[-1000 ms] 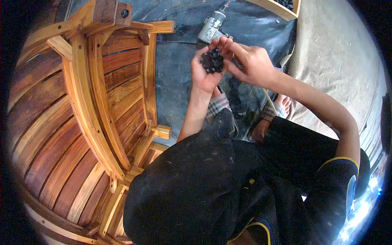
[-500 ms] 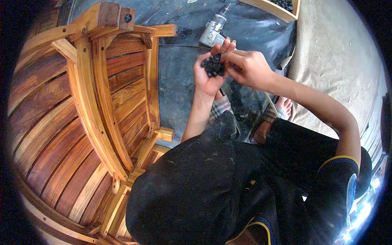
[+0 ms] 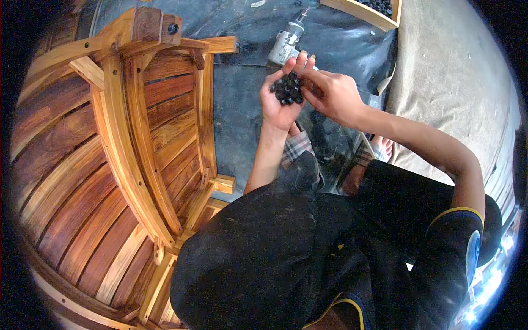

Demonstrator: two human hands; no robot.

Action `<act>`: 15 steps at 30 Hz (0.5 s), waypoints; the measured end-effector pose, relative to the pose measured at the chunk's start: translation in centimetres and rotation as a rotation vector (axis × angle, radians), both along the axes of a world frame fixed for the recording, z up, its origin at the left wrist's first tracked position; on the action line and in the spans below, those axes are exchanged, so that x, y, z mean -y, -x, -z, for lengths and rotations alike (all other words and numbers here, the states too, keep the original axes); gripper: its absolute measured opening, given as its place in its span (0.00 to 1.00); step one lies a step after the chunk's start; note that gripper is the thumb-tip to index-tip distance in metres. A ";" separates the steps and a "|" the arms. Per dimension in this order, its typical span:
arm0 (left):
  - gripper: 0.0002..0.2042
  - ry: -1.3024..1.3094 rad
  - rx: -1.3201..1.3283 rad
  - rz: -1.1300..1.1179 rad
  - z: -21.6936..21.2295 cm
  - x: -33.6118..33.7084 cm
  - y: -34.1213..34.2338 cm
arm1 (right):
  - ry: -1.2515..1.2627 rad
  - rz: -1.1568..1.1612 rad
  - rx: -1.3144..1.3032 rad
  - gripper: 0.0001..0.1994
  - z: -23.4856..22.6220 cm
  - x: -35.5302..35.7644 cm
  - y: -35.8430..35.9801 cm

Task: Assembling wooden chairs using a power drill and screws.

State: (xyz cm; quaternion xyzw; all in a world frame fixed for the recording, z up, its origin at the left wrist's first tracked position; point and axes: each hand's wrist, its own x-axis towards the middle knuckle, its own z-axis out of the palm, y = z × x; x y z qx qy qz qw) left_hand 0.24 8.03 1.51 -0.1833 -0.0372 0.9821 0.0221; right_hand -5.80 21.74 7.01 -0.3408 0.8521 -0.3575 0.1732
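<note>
A heap of small round black caps point(image 3: 287, 89) rests in the palm of my left hand point(image 3: 278, 111), which is turned up with its fingers curled around the pile. At the right side of the heap, my right hand point(image 3: 331, 94) has its thumb and fingers pinched together. Whatever sits between those fingertips, if anything, is too hidden to name. To the left stands a slatted wooden piece of furniture point(image 3: 118, 132) with several screw holes along its frame. One black cap point(image 3: 173, 28) shows in the end of its upper beam.
A power driver point(image 3: 286, 47) with a bit lies beyond my hands on the dark sheet point(image 3: 236, 104). At the top right, a wooden box point(image 3: 360, 15) holds many small black pieces. Beige cloth point(image 3: 434, 82) covers the right side. My bare feet are below my hands.
My right fingertips have shifted slightly at the edge of the heap, and more of the caps show. The furniture sits slightly lower in the picture.
</note>
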 end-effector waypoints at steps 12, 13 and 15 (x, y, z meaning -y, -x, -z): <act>0.14 -0.021 0.086 0.065 0.2 -0.3 0.3 | 0.029 -0.013 -0.159 0.11 1.8 -0.1 0.8; 0.14 -0.019 0.087 0.060 0.8 0.1 0.0 | 0.032 -0.017 -0.158 0.11 1.7 0.1 0.8; 0.12 0.052 0.211 0.171 2.2 1.3 -0.7 | 0.111 -0.007 -0.099 0.07 1.0 0.4 1.1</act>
